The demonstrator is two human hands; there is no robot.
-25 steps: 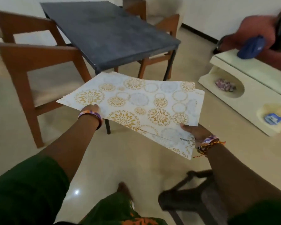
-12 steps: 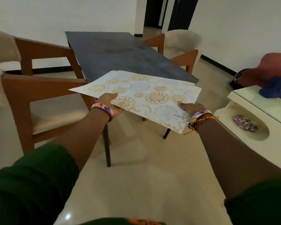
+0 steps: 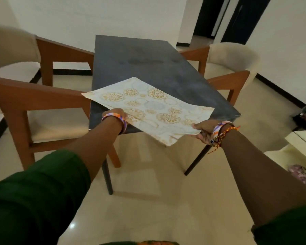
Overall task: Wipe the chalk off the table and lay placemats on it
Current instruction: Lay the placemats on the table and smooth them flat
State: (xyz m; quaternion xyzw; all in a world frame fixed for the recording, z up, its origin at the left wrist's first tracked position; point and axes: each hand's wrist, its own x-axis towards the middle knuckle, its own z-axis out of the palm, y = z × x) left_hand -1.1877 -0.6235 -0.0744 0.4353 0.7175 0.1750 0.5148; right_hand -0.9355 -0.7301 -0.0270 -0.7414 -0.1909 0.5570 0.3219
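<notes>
A stack of white placemats printed with gold and pale blue medallions hangs flat over the near end of the dark grey table. My left hand grips the stack's near left edge, mostly hidden under it. My right hand pinches the near right edge, thumb on top. The tabletop shows faint smudges near its middle. How many mats are in the stack I cannot tell.
Two wooden chairs with cream cushions stand left of the table, and a rounded cream chair stands on the right. A low cream unit sits at the right edge, with a patterned cloth in it. Glossy tiled floor lies in front.
I have stepped closer to the table and the view has tilted up. The placemats have moved forward over the table's near end, both hands still holding them.
</notes>
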